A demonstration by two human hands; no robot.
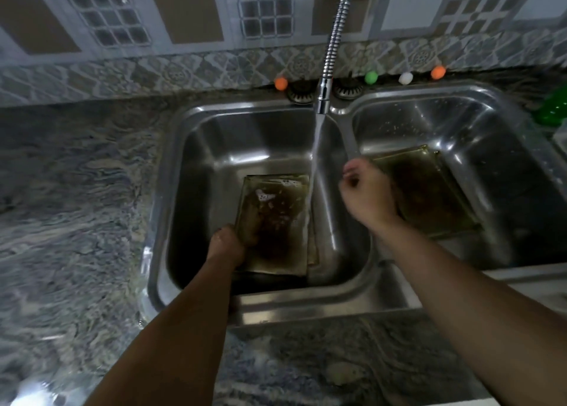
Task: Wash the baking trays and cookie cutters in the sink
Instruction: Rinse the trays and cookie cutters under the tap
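Your left hand point(228, 246) grips the near-left corner of a stained baking tray point(277, 221), tilting it in the left sink basin point(196, 166) so the tap's water point(316, 148) rinses it. Your right hand point(366, 194), fingers curled, apparently empty, hovers over the divider; a second tray point(429, 191) waits in the right basin.

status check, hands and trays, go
Left hand grips tray in left basin, water running. Right hand curled, hold unclear. Second tray waits in right basin. Nothing blocking.
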